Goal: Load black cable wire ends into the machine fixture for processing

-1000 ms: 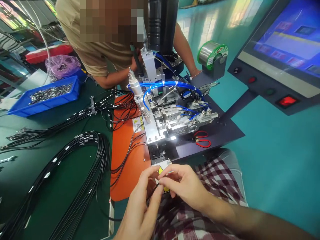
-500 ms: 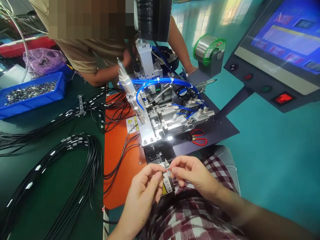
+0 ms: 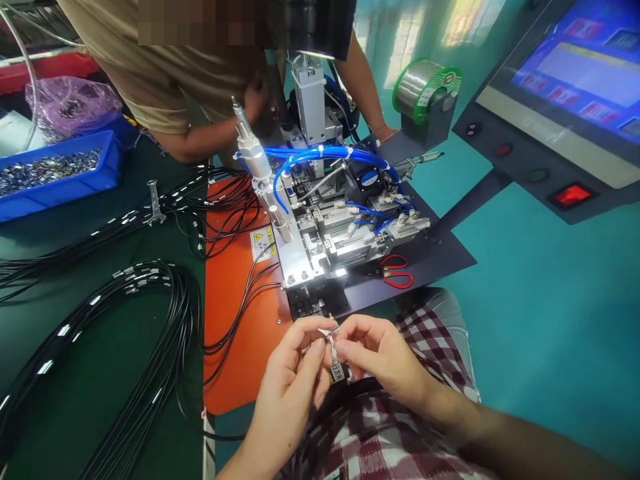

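My left hand (image 3: 293,373) is closed in a pinch on the end of a thin black cable (image 3: 329,335), most of it hidden by the fingers. Facing it, my right hand (image 3: 383,350) pinches the fine wires at that end; a bit of red wire (image 3: 334,339) shows between the fingertips. Both hands are almost touching, in front of the machine's near edge and above a label (image 3: 338,370) with Chinese characters. Just beyond them stands the soldering machine (image 3: 320,233) with metal slides and blue air tubes.
Red-handled scissors (image 3: 399,279) lie on the dark base plate (image 3: 450,257). A solder spool (image 3: 425,90) and control screen (image 3: 575,73) stand right. Black cable bundles (image 3: 185,300), a wrench (image 3: 155,203) and a blue bin (image 3: 60,183) of metal parts are left. A co-worker's arm (image 3: 210,143) is behind the machine.
My fingertips have shifted slightly and drawn closer around the wires, so less red shows. The co-worker's hand behind the machine has lifted. The view has tilted slightly.
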A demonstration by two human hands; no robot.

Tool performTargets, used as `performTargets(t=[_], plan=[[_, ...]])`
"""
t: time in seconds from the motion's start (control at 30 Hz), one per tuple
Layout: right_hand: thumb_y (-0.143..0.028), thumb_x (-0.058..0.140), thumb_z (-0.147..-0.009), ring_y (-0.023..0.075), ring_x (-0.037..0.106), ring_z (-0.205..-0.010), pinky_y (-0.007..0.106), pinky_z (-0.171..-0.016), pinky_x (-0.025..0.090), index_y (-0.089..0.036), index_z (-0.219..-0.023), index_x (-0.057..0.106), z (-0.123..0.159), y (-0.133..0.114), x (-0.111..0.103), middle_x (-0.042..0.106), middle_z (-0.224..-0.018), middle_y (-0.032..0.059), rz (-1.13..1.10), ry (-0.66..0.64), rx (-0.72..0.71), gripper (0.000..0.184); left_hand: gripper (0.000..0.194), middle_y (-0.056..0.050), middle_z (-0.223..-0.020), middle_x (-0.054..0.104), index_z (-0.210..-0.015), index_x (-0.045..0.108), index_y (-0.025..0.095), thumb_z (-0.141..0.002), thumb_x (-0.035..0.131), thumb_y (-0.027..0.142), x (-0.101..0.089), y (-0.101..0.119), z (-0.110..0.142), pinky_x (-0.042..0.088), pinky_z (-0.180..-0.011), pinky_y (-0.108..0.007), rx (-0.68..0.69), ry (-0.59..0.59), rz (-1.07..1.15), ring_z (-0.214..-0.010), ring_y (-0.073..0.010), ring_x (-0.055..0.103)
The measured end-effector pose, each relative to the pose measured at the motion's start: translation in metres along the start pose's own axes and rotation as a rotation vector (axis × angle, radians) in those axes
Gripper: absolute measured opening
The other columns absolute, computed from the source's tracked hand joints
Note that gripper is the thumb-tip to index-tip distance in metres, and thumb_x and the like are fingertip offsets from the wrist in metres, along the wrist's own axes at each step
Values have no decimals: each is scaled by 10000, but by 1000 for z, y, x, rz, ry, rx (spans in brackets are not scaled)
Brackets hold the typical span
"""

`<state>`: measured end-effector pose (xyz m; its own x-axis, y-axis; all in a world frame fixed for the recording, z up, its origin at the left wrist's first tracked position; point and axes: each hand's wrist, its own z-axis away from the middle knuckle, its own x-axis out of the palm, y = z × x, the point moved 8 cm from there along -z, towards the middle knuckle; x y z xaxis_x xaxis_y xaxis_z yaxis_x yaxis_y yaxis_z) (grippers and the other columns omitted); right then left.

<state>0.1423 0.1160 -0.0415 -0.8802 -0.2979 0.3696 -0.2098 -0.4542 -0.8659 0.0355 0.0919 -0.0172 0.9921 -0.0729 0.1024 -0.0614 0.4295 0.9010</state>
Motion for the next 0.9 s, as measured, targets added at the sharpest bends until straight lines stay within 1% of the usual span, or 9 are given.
performTargets(t=[0.07, 0.13, 0.2, 0.37, 0.47, 0.57, 0.7, 0.77, 0.9], plan=[[-340, 675, -755, 68, 457, -473, 203, -465, 362, -154, -716, 580, 2, -3, -1, 546, -615, -37, 82, 42, -32, 213, 272, 84, -505, 415, -991, 571, 198, -842, 610, 422, -2, -2, 1, 234, -398, -178, 2, 25, 6, -397, -54, 331], [-287, 644, -769, 76, 461, -499, 206, -477, 362, -156, -709, 579, 5, -8, 0, 540, -613, -36, 170, 70, -75, 159, 235, 96, -454, 382, -892, 570, 193, -831, 637, 409, -6, -5, 1, 202, -397, -173, -11, 75, 36, -383, -45, 308], [-237, 621, -773, 79, 455, -517, 206, -490, 360, -158, -690, 574, 8, -12, 2, 533, -601, -39, 232, 85, -114, 124, 218, 96, -441, 385, -837, 568, 183, -841, 635, 390, -8, -9, 0, 196, -413, -172, -32, 121, 95, -379, -33, 299], [-197, 592, -785, 78, 446, -512, 207, -494, 349, -159, -682, 575, 9, -7, 6, 533, -586, -44, 267, 103, -113, 111, 234, 63, -511, 492, -778, 606, 135, -819, 665, 359, -4, -18, -6, 188, -433, -176, -105, 100, 225, -366, 2, 288], [-224, 602, -800, 85, 464, -525, 214, -509, 360, -157, -705, 598, 7, -5, 3, 548, -599, -37, 309, 76, -93, 116, 246, 53, -534, 522, -756, 619, 125, -795, 689, 357, -6, -18, -7, 161, -423, -180, -109, 114, 234, -351, 11, 295], [-247, 632, -792, 95, 479, -553, 223, -530, 384, -155, -755, 636, 4, -12, -4, 576, -642, -21, 356, 38, -103, 99, 248, 50, -559, 544, -765, 624, 131, -781, 704, 365, -8, -17, -6, 161, -423, -185, -108, 127, 243, -341, 13, 317], [-271, 615, -813, 96, 476, -548, 223, -525, 379, -151, -789, 644, -1, -25, -15, 569, -636, -18, 370, 72, -124, 125, 256, 49, -562, 549, -766, 625, 128, -790, 697, 372, -8, -16, -6, 176, -433, -190, -120, 129, 242, -339, 17, 311], [-297, 606, -818, 92, 476, -529, 222, -510, 377, -146, -771, 626, -5, -25, -14, 561, -638, -17, 326, 45, -91, 159, 251, 47, -564, 549, -768, 624, 126, -795, 694, 366, -8, -15, -6, 174, -436, -190, -126, 131, 226, -347, 16, 312], [-323, 629, -794, 84, 451, -515, 215, -492, 362, -143, -735, 588, -12, -21, -8, 529, -635, -25, 237, -59, -19, 193, 256, 46, -562, 550, -765, 621, 127, -790, 699, 370, -5, -17, -5, 167, -426, -191, -147, 106, 205, -342, 16, 304]])
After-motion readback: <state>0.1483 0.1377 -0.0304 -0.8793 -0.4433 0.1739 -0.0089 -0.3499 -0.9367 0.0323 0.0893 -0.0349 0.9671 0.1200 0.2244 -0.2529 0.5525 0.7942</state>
